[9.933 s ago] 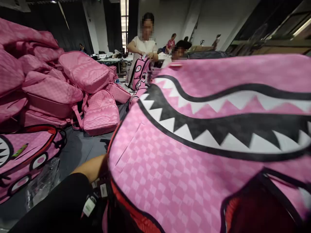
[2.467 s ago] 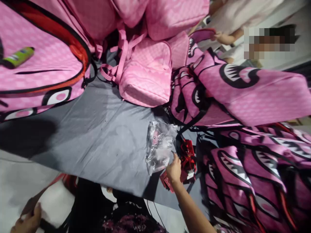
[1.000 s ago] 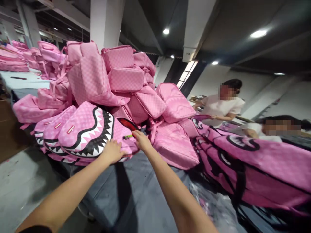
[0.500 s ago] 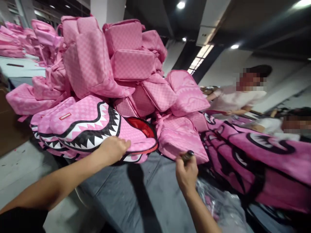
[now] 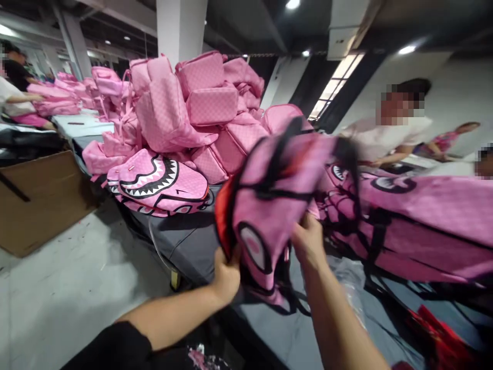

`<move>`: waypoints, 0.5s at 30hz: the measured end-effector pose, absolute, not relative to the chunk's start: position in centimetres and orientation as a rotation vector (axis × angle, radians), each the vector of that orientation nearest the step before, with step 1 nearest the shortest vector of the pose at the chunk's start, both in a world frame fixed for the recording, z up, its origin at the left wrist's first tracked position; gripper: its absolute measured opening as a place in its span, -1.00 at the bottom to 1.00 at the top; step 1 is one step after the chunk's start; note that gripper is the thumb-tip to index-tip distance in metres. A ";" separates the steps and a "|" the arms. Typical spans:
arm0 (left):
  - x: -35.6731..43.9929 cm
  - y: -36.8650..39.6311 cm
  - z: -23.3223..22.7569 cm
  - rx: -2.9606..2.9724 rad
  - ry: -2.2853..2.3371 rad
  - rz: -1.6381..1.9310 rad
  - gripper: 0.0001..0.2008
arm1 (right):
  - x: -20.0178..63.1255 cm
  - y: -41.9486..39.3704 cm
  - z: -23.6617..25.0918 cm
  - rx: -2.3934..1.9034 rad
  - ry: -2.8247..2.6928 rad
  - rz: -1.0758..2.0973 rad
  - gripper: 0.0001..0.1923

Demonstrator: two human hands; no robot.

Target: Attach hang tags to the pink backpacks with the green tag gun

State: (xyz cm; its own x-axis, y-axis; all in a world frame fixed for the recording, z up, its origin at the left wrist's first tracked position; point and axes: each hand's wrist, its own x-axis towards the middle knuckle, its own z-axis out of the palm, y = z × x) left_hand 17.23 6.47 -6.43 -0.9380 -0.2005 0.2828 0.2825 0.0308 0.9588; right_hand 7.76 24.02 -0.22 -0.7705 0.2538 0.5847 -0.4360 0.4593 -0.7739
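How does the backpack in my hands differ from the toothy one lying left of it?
The held backpack is tilted between the left hand and right hand; the toothy backpack lies mouth-side up. The held backpack shows much red; the toothy backpack only a sliver. Both are pink and black.

My hands (image 5: 226, 277) are bare, my left sleeve (image 5: 111, 349) is short and black, and my shirt (image 5: 206, 357) maybe has pink bits.

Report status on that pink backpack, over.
Left grip and right grip both on pink backpack. Red lining showing. Clear plastic on grey table nearby.
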 end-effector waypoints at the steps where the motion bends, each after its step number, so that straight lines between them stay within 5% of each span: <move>1: 19.1 6.9 -9.0 -0.071 -2.142 -2.061 -0.52 | 7.9 22.8 -0.4 0.250 -2.225 1.147 -0.69; 4: 24.2 6.4 -12.7 -0.816 -2.789 -2.205 -0.59 | 9.3 18.1 -3.7 0.706 -2.746 0.330 -0.63; 8: 25.5 1.4 -9.5 -1.920 -2.868 -2.084 -0.77 | 13.2 14.4 -10.3 0.790 -2.868 0.112 -0.73; 12: 16.0 -3.2 -5.4 -1.074 -2.738 -1.273 -0.58 | 17.1 16.6 -13.6 0.737 -2.876 0.048 -0.67; 15: 6.6 -3.4 -5.7 -0.400 -2.980 -0.719 -0.14 | 19.2 18.8 -13.8 0.681 -2.892 -0.009 -0.68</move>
